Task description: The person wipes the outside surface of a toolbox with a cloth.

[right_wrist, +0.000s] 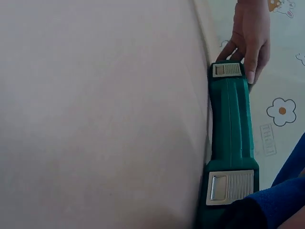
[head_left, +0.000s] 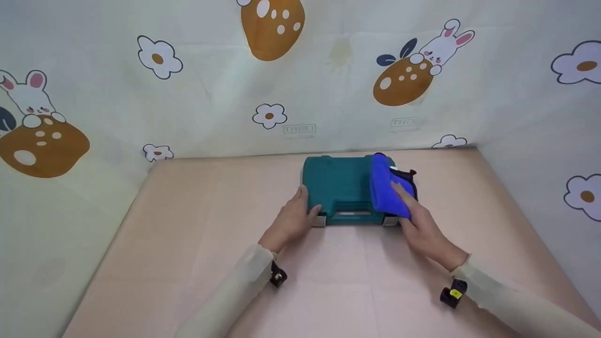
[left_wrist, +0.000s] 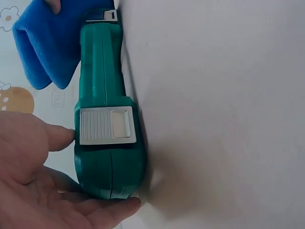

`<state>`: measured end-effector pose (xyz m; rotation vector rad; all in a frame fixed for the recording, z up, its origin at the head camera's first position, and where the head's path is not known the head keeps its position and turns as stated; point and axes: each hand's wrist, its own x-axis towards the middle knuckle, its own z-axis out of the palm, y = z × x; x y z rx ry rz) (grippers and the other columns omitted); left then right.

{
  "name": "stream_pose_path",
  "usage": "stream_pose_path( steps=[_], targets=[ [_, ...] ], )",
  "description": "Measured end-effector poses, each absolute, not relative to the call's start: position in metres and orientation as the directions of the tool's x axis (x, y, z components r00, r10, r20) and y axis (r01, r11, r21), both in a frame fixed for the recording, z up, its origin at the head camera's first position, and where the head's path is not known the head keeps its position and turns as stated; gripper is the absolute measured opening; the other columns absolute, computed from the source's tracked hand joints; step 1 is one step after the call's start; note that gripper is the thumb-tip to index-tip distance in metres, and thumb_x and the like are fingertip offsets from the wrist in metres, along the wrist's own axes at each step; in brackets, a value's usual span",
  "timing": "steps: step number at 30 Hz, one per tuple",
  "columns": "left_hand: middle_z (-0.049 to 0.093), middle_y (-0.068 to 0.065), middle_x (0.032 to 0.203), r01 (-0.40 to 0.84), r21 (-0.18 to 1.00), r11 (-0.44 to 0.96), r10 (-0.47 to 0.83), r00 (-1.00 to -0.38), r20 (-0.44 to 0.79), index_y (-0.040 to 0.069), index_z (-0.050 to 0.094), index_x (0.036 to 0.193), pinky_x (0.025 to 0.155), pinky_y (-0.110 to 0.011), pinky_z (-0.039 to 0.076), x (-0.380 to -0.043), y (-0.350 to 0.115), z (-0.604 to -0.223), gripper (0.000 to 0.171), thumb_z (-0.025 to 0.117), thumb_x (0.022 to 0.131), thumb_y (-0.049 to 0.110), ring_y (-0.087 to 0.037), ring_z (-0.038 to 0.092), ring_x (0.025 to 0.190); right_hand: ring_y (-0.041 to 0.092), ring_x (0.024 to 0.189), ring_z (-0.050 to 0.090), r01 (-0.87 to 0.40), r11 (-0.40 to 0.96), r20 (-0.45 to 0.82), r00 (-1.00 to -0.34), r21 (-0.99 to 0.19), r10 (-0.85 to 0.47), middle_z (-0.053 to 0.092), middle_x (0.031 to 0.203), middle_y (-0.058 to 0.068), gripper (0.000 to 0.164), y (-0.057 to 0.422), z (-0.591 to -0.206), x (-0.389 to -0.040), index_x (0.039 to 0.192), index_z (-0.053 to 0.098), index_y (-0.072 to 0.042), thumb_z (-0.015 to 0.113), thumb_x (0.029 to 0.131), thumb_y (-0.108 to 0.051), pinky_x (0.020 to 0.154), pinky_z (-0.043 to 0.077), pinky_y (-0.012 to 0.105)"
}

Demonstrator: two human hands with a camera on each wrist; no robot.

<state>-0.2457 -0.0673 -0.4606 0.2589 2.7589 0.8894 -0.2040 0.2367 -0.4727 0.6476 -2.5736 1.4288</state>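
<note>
A dark green plastic carrying case (head_left: pixel 335 180) lies flat on the table, its handle side toward me. At its left front corner my left hand (head_left: pixel 292 217) holds it, thumb over the upper edge and fingers along the side. My right hand (head_left: pixel 425 232) grips a folded blue cloth (head_left: pixel 386 188) with dark edging, which overlaps the case's right part in the head view. Both light-coloured latches show; the left one (left_wrist: pixel 107 125) is close to my left thumb. In the right wrist view the cloth partly covers the right latch (right_wrist: pixel 231 187).
A pale pinkish cover lies over the table (head_left: pixel 211 225). Behind the case stands a wall covering (head_left: pixel 206 98) printed with rabbits and flowers, and similar coverings rise on both sides. A small black wrist camera (head_left: pixel 278 274) sits at my left cuff, another (head_left: pixel 453 293) at my right.
</note>
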Motion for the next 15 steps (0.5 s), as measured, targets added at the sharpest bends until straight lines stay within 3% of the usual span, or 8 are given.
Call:
stream_pose_path(
  steps=[4,8,11,15],
  targets=[
    [0.011,-0.012,0.168,0.128,0.616,0.777,0.274,-0.95,-0.149,0.01,0.013,0.164,0.116,-0.05,0.023,-0.251,-0.071,-0.458,0.076,0.054,0.107,0.038,-0.033,0.022,0.149,0.032,0.152,0.015,-0.575,0.501,0.321,-0.801,-0.646,-0.505,0.018,0.167,0.011,0.082,0.223,-0.471,-0.201,0.163,0.02,-0.011,0.048,0.094,0.021,0.117,0.017,0.047],
    [0.008,-0.013,0.168,0.167,0.609,0.776,0.307,-0.942,-0.133,0.017,0.021,0.164,0.115,-0.053,0.025,-0.254,-0.073,-0.458,0.069,0.057,0.106,0.021,-0.037,0.025,0.148,0.031,0.152,0.014,-0.767,0.494,0.272,-0.62,-0.409,-0.736,0.019,0.167,0.008,0.088,0.207,-0.472,-0.202,0.163,0.019,-0.009,0.057,0.089,0.018,0.119,0.015,0.041],
    [0.008,-0.012,0.168,0.192,0.598,0.778,0.321,-0.94,-0.115,0.016,0.028,0.162,0.115,-0.052,0.027,-0.256,-0.074,-0.459,0.069,0.057,0.101,0.005,-0.037,0.026,0.147,0.028,0.152,0.015,-0.85,0.46,0.204,-0.513,-0.258,-0.834,0.019,0.168,0.007,0.084,0.195,-0.473,-0.204,0.163,0.018,-0.008,0.058,0.092,0.012,0.119,0.016,0.04],
    [0.011,-0.008,0.168,0.239,0.594,0.768,0.362,-0.927,-0.095,0.014,0.035,0.159,0.115,-0.052,0.026,-0.257,-0.076,-0.458,0.068,0.055,0.097,-0.006,-0.036,0.026,0.147,0.025,0.152,0.014,-0.897,0.415,0.141,-0.435,-0.15,-0.889,0.018,0.168,0.008,0.069,0.18,-0.472,-0.208,0.163,0.019,-0.007,0.053,0.103,-0.001,0.118,0.019,0.039]
  ],
)
